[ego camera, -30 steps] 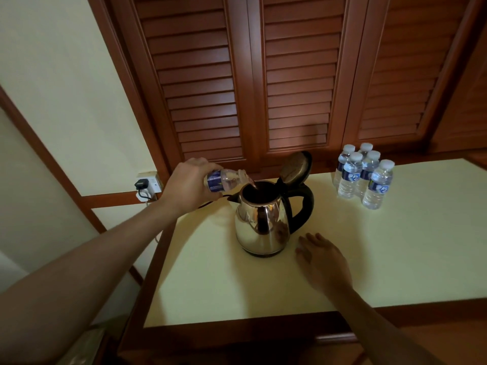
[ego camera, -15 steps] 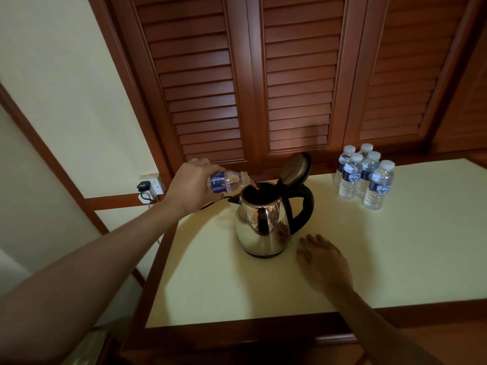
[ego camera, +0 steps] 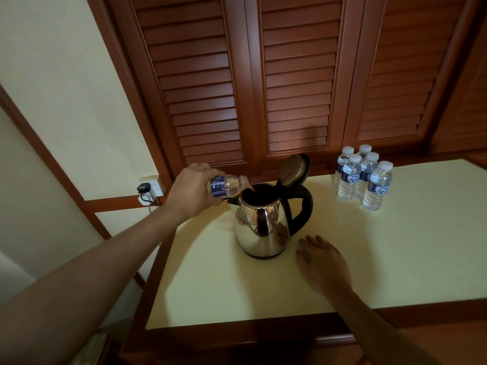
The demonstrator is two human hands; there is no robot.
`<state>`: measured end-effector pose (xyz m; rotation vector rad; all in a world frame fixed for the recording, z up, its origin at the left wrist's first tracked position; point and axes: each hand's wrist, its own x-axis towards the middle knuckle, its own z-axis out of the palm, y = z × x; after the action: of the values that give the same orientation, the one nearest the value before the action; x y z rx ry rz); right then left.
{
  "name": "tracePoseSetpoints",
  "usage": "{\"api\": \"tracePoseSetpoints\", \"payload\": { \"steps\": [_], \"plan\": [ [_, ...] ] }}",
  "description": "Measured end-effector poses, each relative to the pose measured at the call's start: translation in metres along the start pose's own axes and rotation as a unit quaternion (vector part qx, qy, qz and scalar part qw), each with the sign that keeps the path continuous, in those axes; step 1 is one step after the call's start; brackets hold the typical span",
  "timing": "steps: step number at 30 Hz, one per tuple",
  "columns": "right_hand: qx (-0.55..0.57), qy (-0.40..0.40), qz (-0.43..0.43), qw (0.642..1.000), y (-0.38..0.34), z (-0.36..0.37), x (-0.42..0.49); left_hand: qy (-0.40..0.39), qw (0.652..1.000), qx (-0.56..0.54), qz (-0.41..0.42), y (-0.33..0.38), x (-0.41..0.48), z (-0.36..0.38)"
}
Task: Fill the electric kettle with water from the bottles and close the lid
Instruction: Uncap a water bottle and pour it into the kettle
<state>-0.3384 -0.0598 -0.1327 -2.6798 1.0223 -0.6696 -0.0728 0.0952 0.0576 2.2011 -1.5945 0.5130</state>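
Left hand (ego camera: pixel 191 191): I grip the tipped bottle (ego camera: pixel 228 185), mouth over the open kettle (ego camera: pixel 261 222).
Right hand (ego camera: pixel 325 260): flat, fingers relaxed, on the desk (ego camera: pixel 395 259).

A pale yellow table (ego camera: pixel 395 259) with a dark wooden edge stands before brown louvered doors (ego camera: pixel 200 88). On the cream wall (ego camera: pixel 66 75) at the left, a black plug (ego camera: pixel 143 187) sits in a white socket (ego camera: pixel 156 186).

1 electric kettle (ego camera: pixel 259 227) with 1 lid (ego camera: pixel 293 171). 6 water bottles in all: 1 tipped bottle (ego camera: pixel 228 185) and 5 standing bottles (ego camera: pixel 349 177) in a cluster. 2 hands: 1 left hand (ego camera: pixel 191 191), 1 right hand (ego camera: pixel 325 259). 1 worktop (ego camera: pixel 395 259). 1 wall socket (ego camera: pixel 154 184) with 1 plug (ego camera: pixel 143 187).
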Motion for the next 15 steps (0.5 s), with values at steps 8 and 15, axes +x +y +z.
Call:
{"api": "tracePoseSetpoints", "payload": {
  "steps": [8,15],
  "plan": [
    [0.003,0.008,0.004,1.000,0.0013,0.0010,-0.0005,-0.004,1.000,0.013,0.001,0.0003,0.0010,-0.0010],
    [-0.004,-0.003,0.001,1.000,0.0021,0.0024,-0.0003,-0.003,1.000,0.024,0.001,0.0008,0.0005,0.0007]
  ]
}}
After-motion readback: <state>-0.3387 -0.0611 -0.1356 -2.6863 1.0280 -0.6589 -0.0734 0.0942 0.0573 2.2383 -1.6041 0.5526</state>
